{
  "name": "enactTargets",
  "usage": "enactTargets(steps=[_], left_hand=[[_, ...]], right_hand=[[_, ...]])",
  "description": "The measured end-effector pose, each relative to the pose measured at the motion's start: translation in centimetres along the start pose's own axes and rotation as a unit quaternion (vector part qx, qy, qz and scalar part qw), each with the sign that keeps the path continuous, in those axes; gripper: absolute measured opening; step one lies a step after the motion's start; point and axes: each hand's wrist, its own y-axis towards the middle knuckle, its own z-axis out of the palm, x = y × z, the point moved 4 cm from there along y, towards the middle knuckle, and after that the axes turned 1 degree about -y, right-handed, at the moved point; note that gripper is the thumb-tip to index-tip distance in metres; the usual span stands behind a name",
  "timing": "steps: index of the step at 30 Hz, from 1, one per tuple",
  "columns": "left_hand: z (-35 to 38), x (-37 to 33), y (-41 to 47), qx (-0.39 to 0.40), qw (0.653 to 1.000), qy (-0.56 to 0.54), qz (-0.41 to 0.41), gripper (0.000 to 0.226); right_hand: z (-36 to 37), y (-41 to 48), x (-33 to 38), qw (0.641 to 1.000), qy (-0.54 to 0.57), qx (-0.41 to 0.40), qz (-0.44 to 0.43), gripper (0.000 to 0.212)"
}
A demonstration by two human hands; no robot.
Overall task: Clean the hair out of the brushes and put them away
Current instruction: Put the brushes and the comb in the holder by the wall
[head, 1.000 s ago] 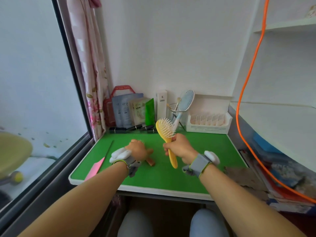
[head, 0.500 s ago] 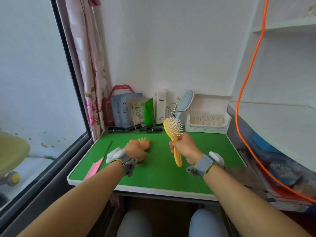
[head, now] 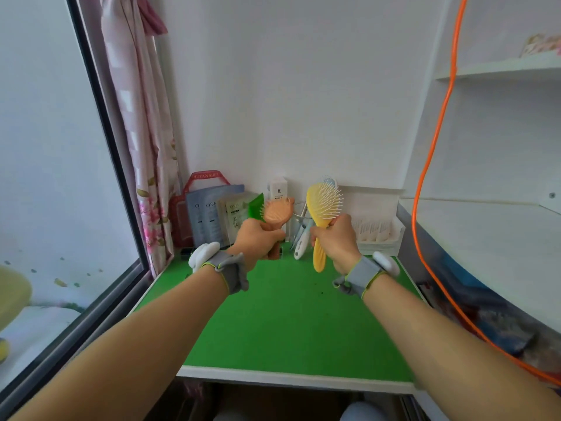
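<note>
The brushes are both being held up in the middle of the frame, one in each hand, above the far end of the green table [head: 288, 317]. Along the left edge a pink flowered curtain [head: 142, 141] is hanging beside the dark window frame. At its foot a red bag [head: 205, 177] is leaning in the corner, with pale sachets [head: 209, 214] and a green tube [head: 256, 206] standing in front of the wall.

Just right of these, the left hand [head: 254, 238] is gripping the handle of the orange brush [head: 277, 211], fingers curled round it; its round head is tilting up and to the right, bristles showing along the top edge. A grey wristband [head: 229, 270] is sitting on that wrist. Behind the orange head a white box [head: 278, 188] is standing against the wall.

Between the two hands a blue brush [head: 301, 247] is leaning in a holder; its head is mostly hiding behind the yellow one.

The right hand [head: 335, 238] is clenching the yellow brush [head: 322, 205] at the neck, white bristles facing right, the handle pointing down below the fist. The two held brushes are near each other but apart.

Further right a white tray [head: 381, 235] is resting at the table's back corner. An orange cable [head: 432, 165] is hanging down the right side, and a white shelf [head: 501, 66] is showing at the upper right.
</note>
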Motion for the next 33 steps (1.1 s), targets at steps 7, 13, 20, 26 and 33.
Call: enactTargets(steps=[7, 13, 20, 26, 33], left_hand=[[0.9, -4.6, 4.3, -0.021, 0.998, -0.044, 0.051, 0.011], [2.4, -6.4, 7.9, -0.050, 0.994, -0.060, 0.073, 0.005], [4.3, -6.0, 10.7, -0.044, 0.995, -0.051, 0.078, 0.006], [5.2, -3.8, 10.8, -0.049, 0.994, -0.041, 0.086, 0.020], [5.5, -2.0, 11.2, -0.054, 0.995, 0.001, 0.087, 0.016]], right_hand=[[-0.8, 4.1, 3.7, 0.998, 0.038, -0.048, -0.022, 0.043], [-0.5, 7.0, 4.7, 0.994, 0.038, -0.097, -0.044, 0.043], [0.9, 8.7, 3.7, 0.988, 0.071, -0.121, -0.057, 0.041], [1.7, 8.9, 1.7, 0.989, 0.045, -0.126, -0.060, 0.041], [2.3, 8.0, 0.7, 0.986, 0.035, -0.141, -0.082, 0.046]])
